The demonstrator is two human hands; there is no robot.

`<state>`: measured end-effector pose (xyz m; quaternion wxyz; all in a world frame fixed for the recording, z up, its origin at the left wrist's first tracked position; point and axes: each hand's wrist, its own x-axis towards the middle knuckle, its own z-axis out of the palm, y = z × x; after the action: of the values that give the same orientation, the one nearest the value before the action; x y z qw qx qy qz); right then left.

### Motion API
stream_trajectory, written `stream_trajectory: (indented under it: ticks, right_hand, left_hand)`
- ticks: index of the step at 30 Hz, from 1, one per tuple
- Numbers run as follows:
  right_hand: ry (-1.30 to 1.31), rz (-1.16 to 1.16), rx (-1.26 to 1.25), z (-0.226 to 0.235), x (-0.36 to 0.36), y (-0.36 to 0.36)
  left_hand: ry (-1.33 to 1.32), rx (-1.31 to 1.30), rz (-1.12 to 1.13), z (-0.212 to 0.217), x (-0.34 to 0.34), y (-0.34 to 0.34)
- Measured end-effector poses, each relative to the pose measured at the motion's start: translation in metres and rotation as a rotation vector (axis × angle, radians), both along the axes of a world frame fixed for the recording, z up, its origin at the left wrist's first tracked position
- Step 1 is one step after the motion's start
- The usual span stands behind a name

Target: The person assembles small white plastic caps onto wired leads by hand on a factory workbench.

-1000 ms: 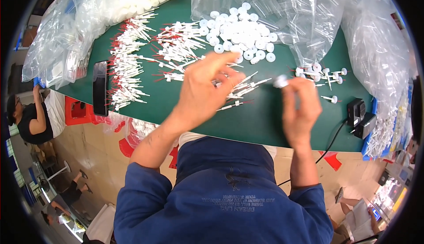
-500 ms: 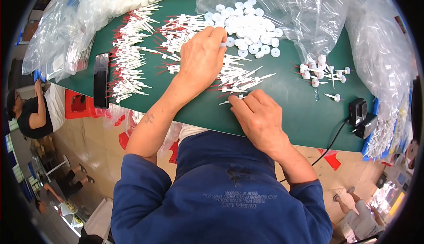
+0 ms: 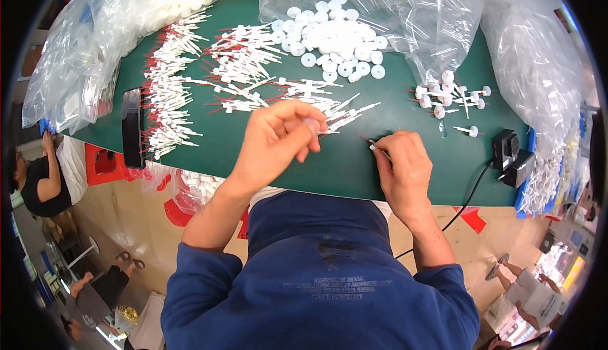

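Note:
My left hand (image 3: pixel 273 136) is raised over the near middle of the table, thumb and fingers pinching a translucent white disc (image 3: pixel 311 125). To its right, my right hand (image 3: pixel 407 165) grips a thin white stick with red wires (image 3: pixel 372 145); most of the stick is hidden by the fingers. Between and beyond the hands lies a loose group of white sticks with red wires (image 3: pixel 329 111). A pile of white round discs with centre holes (image 3: pixel 335 37) sits farther back. At the right is a small cluster of sticks fitted with discs (image 3: pixel 446 97), and one more (image 3: pixel 467 131) lies apart.
A long row of wired sticks (image 3: pixel 170 84) and a black phone (image 3: pixel 132 128) are at the left. Clear plastic bags (image 3: pixel 380 2) line the back. A small black camera-like device (image 3: pixel 506 149) with a cable stands right, beside a blue bin (image 3: pixel 527 185). Other people are beyond the table.
My left hand has come back from the disc pile with a disc. My right hand has lifted a wired stick and moved right, away from the loose sticks.

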<state>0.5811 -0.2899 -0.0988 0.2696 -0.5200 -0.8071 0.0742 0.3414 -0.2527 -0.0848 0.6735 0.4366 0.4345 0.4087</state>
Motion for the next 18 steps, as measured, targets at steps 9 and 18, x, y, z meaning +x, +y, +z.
stream_trajectory:
  ticks: [9,18]
  right_hand:
    - [0.374,0.059,-0.018,0.020,-0.013,0.001]
    - [0.503,-0.018,-0.259,0.008,-0.025,0.008]
  left_hand:
    - [-0.099,-0.082,-0.117,-0.010,0.037,-0.011]
    - [0.038,0.060,0.042,-0.009,0.034,-0.005]
